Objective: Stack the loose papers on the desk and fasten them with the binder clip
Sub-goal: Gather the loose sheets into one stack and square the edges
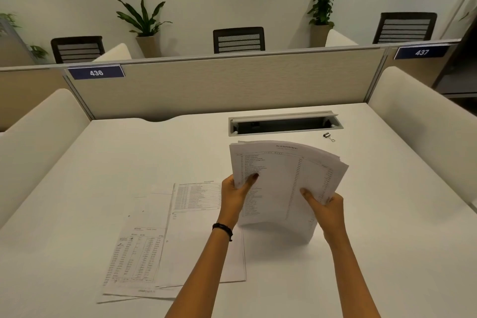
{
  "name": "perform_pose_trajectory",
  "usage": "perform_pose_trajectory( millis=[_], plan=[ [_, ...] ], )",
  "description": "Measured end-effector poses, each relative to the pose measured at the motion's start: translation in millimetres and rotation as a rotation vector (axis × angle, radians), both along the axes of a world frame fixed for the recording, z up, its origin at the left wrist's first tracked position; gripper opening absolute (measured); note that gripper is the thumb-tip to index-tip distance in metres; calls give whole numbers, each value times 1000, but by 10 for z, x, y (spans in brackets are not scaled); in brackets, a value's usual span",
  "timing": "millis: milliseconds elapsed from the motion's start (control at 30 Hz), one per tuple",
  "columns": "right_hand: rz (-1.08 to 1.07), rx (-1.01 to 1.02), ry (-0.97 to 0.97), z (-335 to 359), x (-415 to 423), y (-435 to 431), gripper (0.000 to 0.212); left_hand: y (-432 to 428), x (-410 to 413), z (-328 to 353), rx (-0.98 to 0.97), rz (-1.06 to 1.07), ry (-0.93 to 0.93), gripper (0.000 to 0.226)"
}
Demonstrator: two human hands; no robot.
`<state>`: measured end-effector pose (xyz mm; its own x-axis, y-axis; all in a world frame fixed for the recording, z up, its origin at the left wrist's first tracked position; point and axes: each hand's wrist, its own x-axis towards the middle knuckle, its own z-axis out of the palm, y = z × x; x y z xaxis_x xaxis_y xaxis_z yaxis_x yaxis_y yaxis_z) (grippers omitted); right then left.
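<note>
Papers [284, 178]: we hold a sheaf upright above the desk [77, 188], our left hand [235, 195] pinching its left edge and our right hand [326, 208] gripping its right edge, thumbs in front. More sheets [160, 240] lie flat to the left. The clip [328, 136] sits apart, near the cable slot [285, 125].

One view only, from a wide-angle camera worn on the head, looking forward and down across the bench [103, 162]. Both forearms enter from the bottom edge, so the hands sit close below the lens near the frame's centre. The gaze tilts far enough up to take in the partition [232, 85] at the bench's far edge, and beyond it chairs [238, 40] and the wall. Straight lines bow toward the edges.
</note>
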<state>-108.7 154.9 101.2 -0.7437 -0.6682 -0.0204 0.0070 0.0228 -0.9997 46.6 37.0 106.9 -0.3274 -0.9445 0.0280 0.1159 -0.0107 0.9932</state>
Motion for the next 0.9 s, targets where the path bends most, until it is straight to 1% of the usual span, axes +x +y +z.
perform_pose_trajectory(
  millis=[100,167,300,433,500,567,633,700,800,900],
  plan=[
    [-21,-17,30,20,27,-6,9,-13,7,34,-4,18,0,6],
    [-17,-32,54,43,44,-16,8,-42,25,63,-20,32,-5,8],
    [4,-23,90,41,61,-60,20,-131,98,51,-68,66,-41,17],
    [32,-40,51,-21,104,-109,19,-200,207,-16,-71,96,-95,7],
    [39,-30,45,-50,133,-139,23,-228,257,-43,-59,102,-111,11],
    [46,-15,14,-89,156,-166,32,-259,301,-70,-27,103,-108,14],
    [59,5,-50,-120,186,-194,43,-286,339,-100,8,85,-108,17],
    [111,20,-78,-142,229,-232,48,-310,373,-137,28,32,-116,21],
    [203,61,-50,-155,314,-310,46,-366,436,-218,52,-34,-124,27],
    [203,91,-31,-211,357,-396,50,-452,536,-317,90,-67,-144,29]
  ],
)
